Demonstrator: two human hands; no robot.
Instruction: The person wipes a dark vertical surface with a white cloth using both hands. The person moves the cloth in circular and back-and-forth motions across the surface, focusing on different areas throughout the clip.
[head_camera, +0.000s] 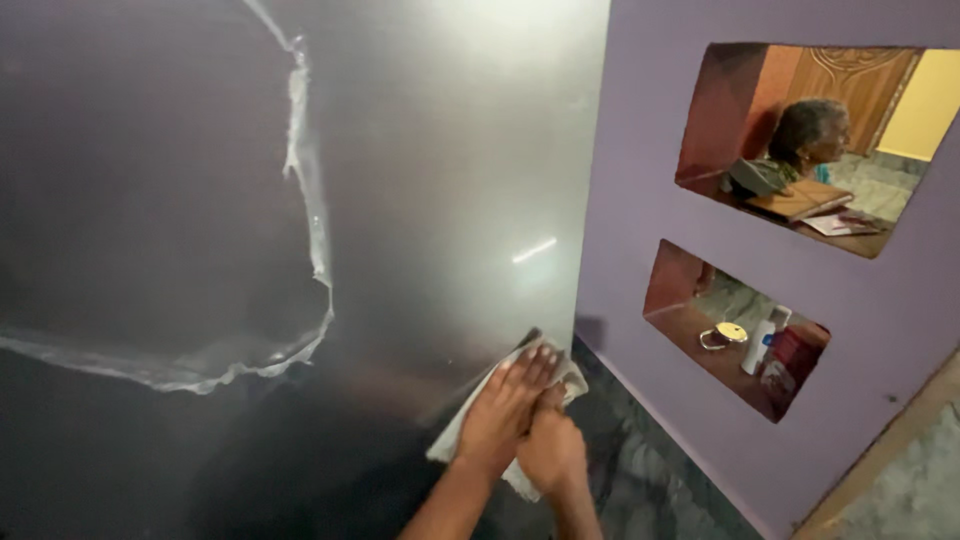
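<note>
Two hands, left hand (505, 405) flat and right hand (552, 452) gripping, press a white cloth (455, 435) (partly hidden) against a steel panel (440, 180), pinning it flat.

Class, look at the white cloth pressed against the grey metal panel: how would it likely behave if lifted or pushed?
The white cloth looks thin and creased, so probably floppy and light. Pressed under the left hand against the grey metal panel, it would likely slide easily, bunching rather than rolling.
</note>
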